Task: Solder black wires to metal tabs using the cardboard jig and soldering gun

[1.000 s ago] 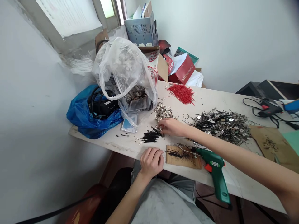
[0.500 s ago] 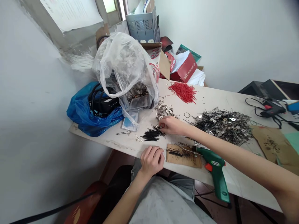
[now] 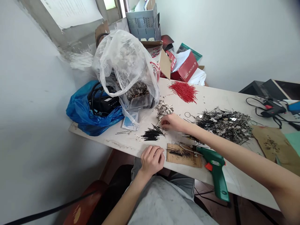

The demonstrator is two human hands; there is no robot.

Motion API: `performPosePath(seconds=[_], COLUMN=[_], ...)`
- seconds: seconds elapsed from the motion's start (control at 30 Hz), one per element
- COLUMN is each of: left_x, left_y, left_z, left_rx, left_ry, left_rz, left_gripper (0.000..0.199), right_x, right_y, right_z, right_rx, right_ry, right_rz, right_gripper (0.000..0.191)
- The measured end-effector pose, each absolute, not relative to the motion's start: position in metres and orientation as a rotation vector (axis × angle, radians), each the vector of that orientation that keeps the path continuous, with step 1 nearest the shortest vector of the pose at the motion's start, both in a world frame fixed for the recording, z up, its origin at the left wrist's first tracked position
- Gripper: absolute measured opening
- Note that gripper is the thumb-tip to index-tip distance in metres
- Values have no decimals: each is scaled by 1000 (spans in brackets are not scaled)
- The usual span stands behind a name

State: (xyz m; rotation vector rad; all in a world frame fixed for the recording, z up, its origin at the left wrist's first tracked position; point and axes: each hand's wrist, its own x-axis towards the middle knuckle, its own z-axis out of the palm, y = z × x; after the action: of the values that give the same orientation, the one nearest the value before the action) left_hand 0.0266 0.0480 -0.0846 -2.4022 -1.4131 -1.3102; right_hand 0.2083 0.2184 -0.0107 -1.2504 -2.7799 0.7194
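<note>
I am sitting at a white table (image 3: pixel 211 100) and I am picking out little parts. My right hand (image 3: pixel 172 122) is reaching far out, and its fingertips are pinching together right between the small pile of shiny metal bits (image 3: pixel 164 110) and the bunch of black wires (image 3: pixel 152 135). It looks like I am grabbing one tiny piece there, but it is too small for me to tell what is between my fingers, or if anything is. My left hand (image 3: pixel 152 160) is curled up in a loose fist and is resting on the near edge of the table, just beside the brown cardboard pad (image 3: pixel 185 157); I cannot tell if it is holding anything. My two hands are well apart. The green glue gun (image 3: pixel 214 170) is lying with its tip over the cardboard pad, where a few more black wires are waiting. So I think I am in the picking-up step. The next move calls for a careful, soft pinch, so I am lifting only one piece and not dragging the whole pile. Behind my right arm is a big heap of finished silver pieces (image 3: pixel 222 123), and farther back lie red wires (image 3: pixel 184 90) and a big clear plastic bag (image 3: pixel 126 68).
</note>
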Motion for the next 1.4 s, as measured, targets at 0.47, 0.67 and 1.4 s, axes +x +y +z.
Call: performPosePath(seconds=[0.47,0.67,1.4], left_x=[27,27,27], left_y=[47,48,47], left_z=[-83,-84,-83], left_rx=[-2407,-2405,-2414], left_ry=[-1419,-1422,-1445], left_rz=[-1295,-1293,-1257], left_gripper=[14,14,15], right_x=[224,222,213], right_y=[218,212,190], right_z=[0,-7,-2], right_rx=[-1152,-1164,-1015], right_ry=[-2805,-2857,-2931], right_rz=[671,722,724], right_gripper=[18,20,10])
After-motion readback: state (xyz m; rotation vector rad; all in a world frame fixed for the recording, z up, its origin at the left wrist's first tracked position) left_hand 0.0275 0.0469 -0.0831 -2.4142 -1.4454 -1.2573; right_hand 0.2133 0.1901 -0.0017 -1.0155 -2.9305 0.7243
